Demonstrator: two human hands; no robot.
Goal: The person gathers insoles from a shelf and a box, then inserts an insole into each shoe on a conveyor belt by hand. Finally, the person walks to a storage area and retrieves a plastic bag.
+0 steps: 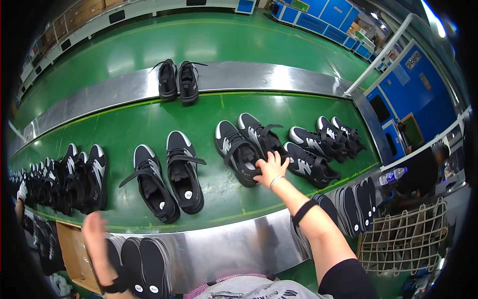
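Observation:
My right hand (273, 170) reaches to a pair of black-and-grey sneakers on the green belt. Its thumb and forefinger grip the heel of the left sneaker (238, 152); the other fingers spread over the heel of the right sneaker (259, 132). Smeared by motion, my left hand (95, 239) is raised at the lower left, near stacked black insoles (132, 261). How its fingers are set is unclear. Between my hands stands another pair, a left sneaker (152, 184) and a right sneaker (182, 172), straps spread and white round stickers inside.
More sneakers crowd the belt (224, 204) at left and right. One pair (178, 82) stands on the far metal ledge (239, 74). Insole stacks (351, 209) line the near right edge. A cardboard box (74, 256), wire basket (403, 239) and bottle (393, 176) are nearby. Another person's gloved hand (22, 191) shows far left.

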